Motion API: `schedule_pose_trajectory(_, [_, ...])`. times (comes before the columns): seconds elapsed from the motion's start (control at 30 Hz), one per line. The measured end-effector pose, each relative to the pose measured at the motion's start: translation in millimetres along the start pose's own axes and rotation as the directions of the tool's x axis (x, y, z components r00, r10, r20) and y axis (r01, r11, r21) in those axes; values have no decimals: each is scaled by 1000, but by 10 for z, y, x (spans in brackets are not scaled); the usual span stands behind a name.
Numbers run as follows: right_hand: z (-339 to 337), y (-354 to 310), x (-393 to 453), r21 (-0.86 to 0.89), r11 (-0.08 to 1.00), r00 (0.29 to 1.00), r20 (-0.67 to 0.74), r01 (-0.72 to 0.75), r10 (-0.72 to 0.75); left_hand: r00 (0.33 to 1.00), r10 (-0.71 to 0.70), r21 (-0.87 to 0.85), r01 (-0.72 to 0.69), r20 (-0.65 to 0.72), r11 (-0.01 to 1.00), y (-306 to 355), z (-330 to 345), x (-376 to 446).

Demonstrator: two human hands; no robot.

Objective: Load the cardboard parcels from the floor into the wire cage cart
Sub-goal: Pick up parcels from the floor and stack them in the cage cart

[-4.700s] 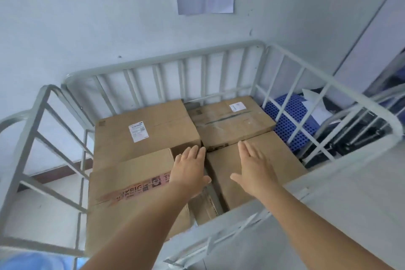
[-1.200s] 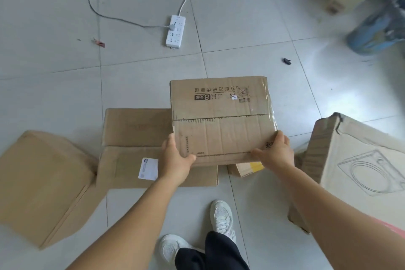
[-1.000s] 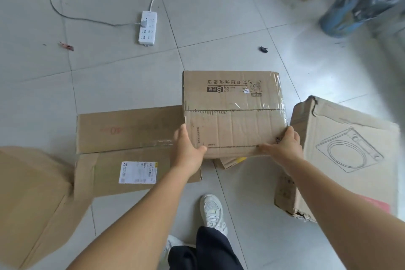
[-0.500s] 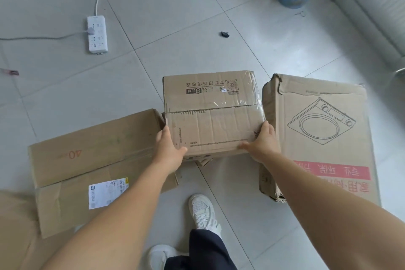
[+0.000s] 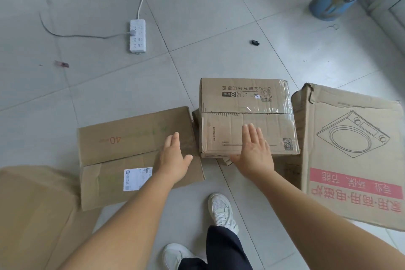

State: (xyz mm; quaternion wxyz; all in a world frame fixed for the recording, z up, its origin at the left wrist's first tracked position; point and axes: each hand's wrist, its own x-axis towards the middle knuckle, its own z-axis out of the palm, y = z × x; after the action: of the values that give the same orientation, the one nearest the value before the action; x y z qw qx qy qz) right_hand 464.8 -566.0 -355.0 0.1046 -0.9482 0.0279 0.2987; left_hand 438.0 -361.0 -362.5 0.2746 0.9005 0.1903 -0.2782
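Letting go of the taped box, both hands are now flat and spread: left hand over the 9 o'clock box, right hand above the taped one, unloaded on the floor.

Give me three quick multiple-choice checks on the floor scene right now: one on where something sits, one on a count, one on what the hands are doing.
1. Where is the power strip?
A. on the floor beyond the parcels
B. on top of the taped box
C. beside the shoes

2. How many white shoes show?
A. one
B. two
C. none

3. What are the hands doing?
A. both grip the taped box
B. both are open above the boxes
C. one holds a label

Answers:
1. A, it lies on the tiles past the taped box.
2. B, one shoe stands ahead, another is at the bottom edge.
3. B, the left hand and right hand show straight fingers and grip nothing.
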Motion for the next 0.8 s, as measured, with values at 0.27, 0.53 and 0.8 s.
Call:
schedule_pose_trajectory(0.27, [433, -1067, -268, -29, 980, 980, 20, 197, -197, 984, -165, 28, 167, -71, 986, -1311, -466, -385])
schedule_pose_trajectory(0.53, [1140, -1656, 17, -34, 981, 976, 108, 192, -187, 934, -337, 34, 343, -121, 939, -2495, -528, -330])
schedule_pose_trajectory(0.8, [1665, -1724, 762, -14, 999, 986, 164, -31, 33, 893, -438, -21, 438, -101, 898, -3082, -255, 328])
